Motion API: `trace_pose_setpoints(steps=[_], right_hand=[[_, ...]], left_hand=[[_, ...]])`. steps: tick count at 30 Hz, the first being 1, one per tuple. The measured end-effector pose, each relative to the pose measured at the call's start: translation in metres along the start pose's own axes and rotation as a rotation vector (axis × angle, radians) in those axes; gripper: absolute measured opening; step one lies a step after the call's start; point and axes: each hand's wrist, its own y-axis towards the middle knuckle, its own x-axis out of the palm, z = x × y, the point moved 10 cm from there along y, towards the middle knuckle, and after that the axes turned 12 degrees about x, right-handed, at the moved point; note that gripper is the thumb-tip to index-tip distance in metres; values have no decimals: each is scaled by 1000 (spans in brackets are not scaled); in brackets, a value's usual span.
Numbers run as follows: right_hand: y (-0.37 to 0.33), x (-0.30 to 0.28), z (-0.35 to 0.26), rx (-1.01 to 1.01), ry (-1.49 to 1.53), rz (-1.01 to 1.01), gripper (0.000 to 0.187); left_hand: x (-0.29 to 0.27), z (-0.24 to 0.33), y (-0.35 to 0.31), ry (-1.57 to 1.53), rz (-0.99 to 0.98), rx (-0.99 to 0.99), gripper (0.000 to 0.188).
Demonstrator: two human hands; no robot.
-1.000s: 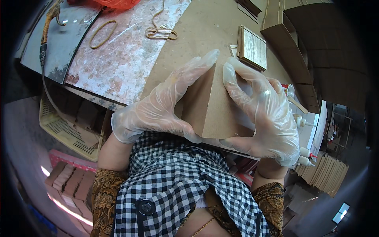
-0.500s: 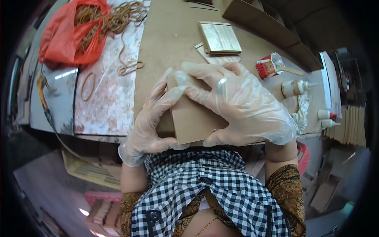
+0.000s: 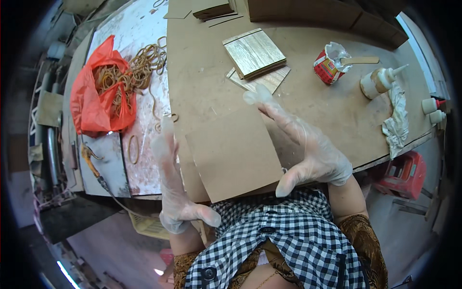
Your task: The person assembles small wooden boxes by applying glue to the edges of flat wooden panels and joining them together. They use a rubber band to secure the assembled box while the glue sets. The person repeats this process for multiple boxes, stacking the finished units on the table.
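A square brown board (image 3: 233, 154) lies at the front edge of the table, its near corner reaching over my checked clothing. Whether it is one sheet or has others under it cannot be made out. My left hand (image 3: 175, 178), in a clear thin glove, stands open off the board's left side, thumb stretched toward its near corner. On the other side my right hand (image 3: 310, 151), gloved alike, is open too, with fingers and thumb spread along the right edge. Beyond the fingertips sits a small stack of pale wood-grain panels (image 3: 255, 50), with another panel (image 3: 269, 80) partly beneath.
At left, a red plastic bag (image 3: 84, 113) spills tan rubber bands (image 3: 147, 60). An orange-handled tool (image 3: 90, 161) with a cable lies nearby. Toward the right are a torn red-and-white carton (image 3: 327, 67) with a flat stick, a glue bottle (image 3: 378, 83) and a crumpled cloth (image 3: 397, 118).
My hands were closing in around the board with fingertips meeting over it; they have parted to either side. The board now shows its whole top face. The view has shifted too.
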Motion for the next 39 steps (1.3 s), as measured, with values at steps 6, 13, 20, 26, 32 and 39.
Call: trace_pose_setpoints(steps=[6,13,20,26,32,39], right_hand=[[-3,10,21,-115,257,-16,140],[-6,13,20,-116,153,-42,128],[-5,14,19,-162,186,-19,118],[-3,12,18,-177,188,-15,106],[-2,9,17,-179,190,-5,102],[-5,8,17,-164,187,-15,103]], left_hand=[[46,32,53,737,-632,82,113],[72,13,62,732,-856,-36,94],[77,13,63,761,-746,-60,86],[74,8,62,728,-738,-77,86],[74,6,61,735,-768,-77,87],[74,6,59,748,-773,-96,89]])
